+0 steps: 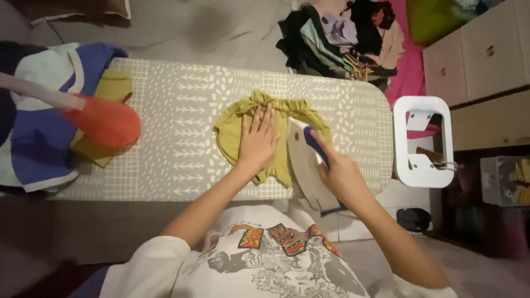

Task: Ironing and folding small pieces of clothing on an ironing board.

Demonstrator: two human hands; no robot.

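L hand (257,144) lies flat, fingers spread, palm pressed on small mustard-yellow shorts (243,129), gripping nothing. R hand (341,175) is closed round the blue handle of a white iron (305,165); iron's nose sits on the shorts' right edge, just beside the L hand's fingers. Shorts are spread mid-board, gathered waistband toward the far side, on an ironing board (182,149) w/ grey-white patterned cover.

Board's left end: a folded stack, blue-and-white garment (38,138) w/ a yellow piece (113,88) tucked by it, and a blurred red-orange object w/ pale handle (105,121) over the stack; can't tell what it is. Off the board's right end: white iron rest (422,140), nothing on it. Beyond the far edge, a heap of mixed clothes w/ hangers (342,38) on the floor, near a pink cloth. Far right: beige drawer unit (480,60). Person wears a white printed tee (265,259).
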